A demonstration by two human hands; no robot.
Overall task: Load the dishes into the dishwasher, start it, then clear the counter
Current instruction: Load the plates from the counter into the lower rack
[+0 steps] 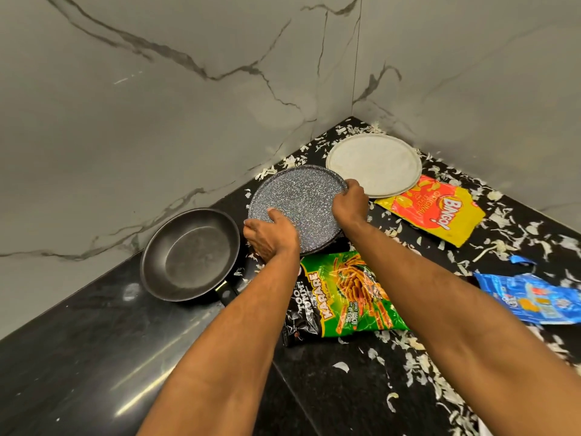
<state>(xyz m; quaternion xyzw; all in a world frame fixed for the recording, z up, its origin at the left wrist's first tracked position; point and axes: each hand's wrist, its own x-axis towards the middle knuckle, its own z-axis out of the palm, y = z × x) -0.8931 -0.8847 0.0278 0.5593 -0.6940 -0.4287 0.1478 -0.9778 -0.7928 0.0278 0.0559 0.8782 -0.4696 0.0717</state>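
A speckled grey flat pan (295,202) lies on the black counter (94,357) near the corner. My left hand (270,234) grips its near left rim, thumb on top. My right hand (350,202) grips its right rim. A black frying pan (191,256) sits just left of it, its handle pointing toward me. A white round plate (374,163) lies behind and to the right, in the corner. The dishwasher is out of view.
A green snack wrapper (349,294) lies under my forearms. A red and yellow chip bag (434,209) and a blue wrapper (531,300) lie to the right. Shredded white vegetable scraps (408,357) are strewn over the counter's right half. Marble walls (157,105) close the corner.
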